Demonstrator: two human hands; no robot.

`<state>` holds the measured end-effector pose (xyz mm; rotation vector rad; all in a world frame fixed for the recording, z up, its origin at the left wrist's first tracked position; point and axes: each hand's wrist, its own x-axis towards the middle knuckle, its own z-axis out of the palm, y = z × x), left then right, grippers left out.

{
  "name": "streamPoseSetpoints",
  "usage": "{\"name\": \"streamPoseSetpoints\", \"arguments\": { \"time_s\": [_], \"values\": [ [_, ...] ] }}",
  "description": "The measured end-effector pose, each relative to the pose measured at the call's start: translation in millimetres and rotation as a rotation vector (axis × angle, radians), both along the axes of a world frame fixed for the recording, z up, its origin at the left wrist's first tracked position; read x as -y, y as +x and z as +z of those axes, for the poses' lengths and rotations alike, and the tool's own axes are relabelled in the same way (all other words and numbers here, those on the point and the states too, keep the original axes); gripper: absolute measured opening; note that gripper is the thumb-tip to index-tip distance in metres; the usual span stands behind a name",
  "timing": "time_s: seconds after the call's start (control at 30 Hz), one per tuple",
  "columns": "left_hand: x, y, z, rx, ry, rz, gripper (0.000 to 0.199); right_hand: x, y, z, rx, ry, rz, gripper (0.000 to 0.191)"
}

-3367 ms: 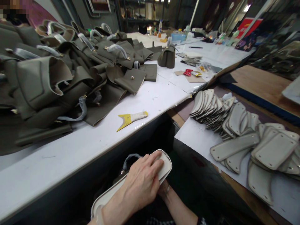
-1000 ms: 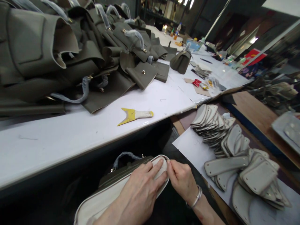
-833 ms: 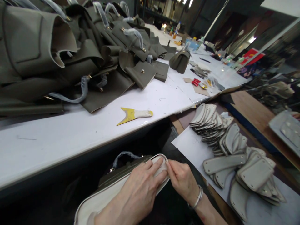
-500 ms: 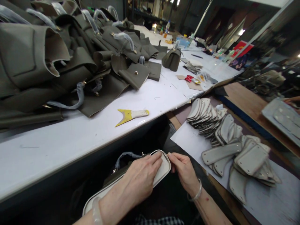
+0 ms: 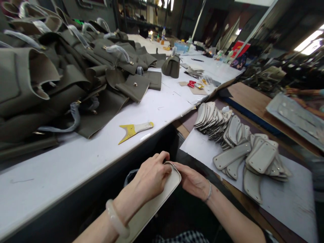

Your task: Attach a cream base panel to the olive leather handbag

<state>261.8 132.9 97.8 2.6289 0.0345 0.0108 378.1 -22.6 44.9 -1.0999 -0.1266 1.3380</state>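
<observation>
A pale panel with a rounded, dark-lined edge (image 5: 154,202) lies tilted over the lap, below the table's front edge. My left hand (image 5: 152,175) grips its upper end, fingers curled over the rim near the corner. On the other side of that corner, my right hand (image 5: 193,180) touches the edge with its fingers stretched out and close together; its fingertips are partly behind the rim. Part of a plastic-wrapped handle (image 5: 130,176) shows behind my left hand. A yellow and white forked tool (image 5: 135,131) rests on the white table (image 5: 101,155).
Dark olive bag pieces (image 5: 63,81) are heaped on the table's left. Pale strap-like pieces (image 5: 238,152) lie piled on a lower surface at right. A small olive bag (image 5: 171,65) stands farther back. Another person's arm (image 5: 303,101) is at far right.
The view has shifted, moving the table items left. My left hand has curled more tightly over the corner. My right hand has gone from a pinch to straighter fingers against the edge.
</observation>
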Motion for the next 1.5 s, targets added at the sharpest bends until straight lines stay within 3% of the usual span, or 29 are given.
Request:
{"name": "streamPoseSetpoints", "arguments": {
  "time_s": [0.1,0.23,0.5,0.9,1.07,1.2,1.33,1.43,1.5],
  "values": [
    [-4,7,-5.5,-0.018,-0.14,0.073,0.017,-3,6,4.9,-0.06,0.045,0.104,0.027],
    [-13,18,-13.9,-0.058,-0.294,0.205,0.026,-2,12,8.6,-0.151,-0.004,0.126,0.029],
    [-18,27,-21.0,-0.087,-0.377,0.171,0.02,-4,19,13.3,-0.197,-0.074,0.186,0.031],
    [-21,29,-28.9,-0.054,-0.442,0.146,0.017,-13,30,25.7,0.164,-0.257,0.43,0.052],
    [-29,24,-24.0,-0.072,-0.466,0.107,0.022,-30,32,35.5,0.321,-0.335,0.543,0.044],
    [-44,2,-12.5,-0.082,-0.513,0.143,0.028,-33,32,38.6,0.332,-0.414,0.556,0.051],
    [-62,-40,-5.7,-0.003,-0.662,0.352,0.034,-22,28,32.2,0.337,-0.45,0.487,0.058],
    [-68,-85,-15.3,0.064,-0.915,0.569,0.035,-14,22,25.4,0.408,-0.502,0.423,0.059],
    [-65,-118,-30.2,0.115,-1.073,0.749,0.035,-13,14,23.6,0.596,-0.523,0.362,0.061]
  ]
}}
